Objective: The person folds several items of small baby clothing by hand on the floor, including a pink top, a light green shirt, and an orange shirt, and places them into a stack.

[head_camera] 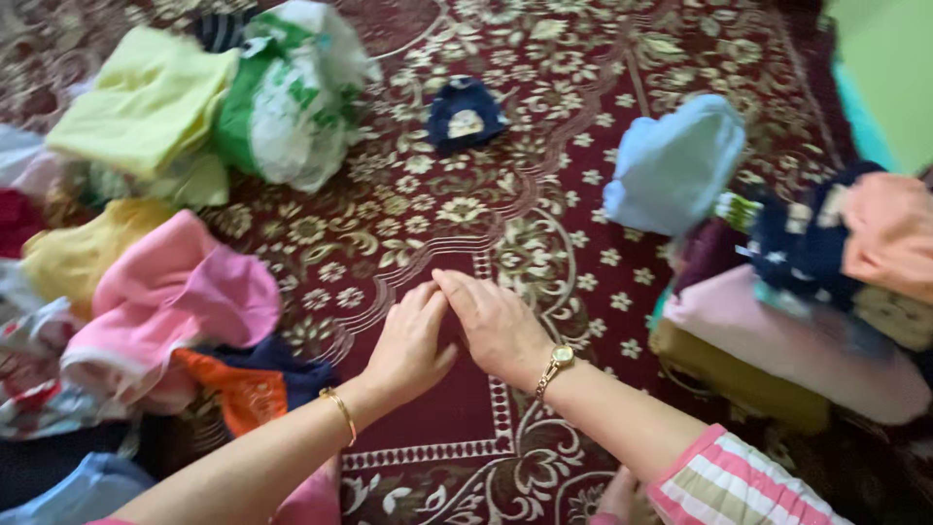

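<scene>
My left hand (410,340) and my right hand (496,323) lie flat, side by side, on a dark red carpet (505,175) with a cream flower pattern. Their fingers touch at the tips and hold nothing. A thin gold bangle sits on my left wrist, a gold watch on my right. Nearest my left hand lies a pink garment (175,301) over an orange and navy piece (255,384). To the right of my right hand is a stack of folded clothes (777,340).
A small navy cap-like item (465,114) lies further up the carpet. A green and white plastic bag (292,92) and yellow cloth (146,102) sit at the upper left. A light blue garment (675,165) tops the right pile. More loose clothes crowd the left edge.
</scene>
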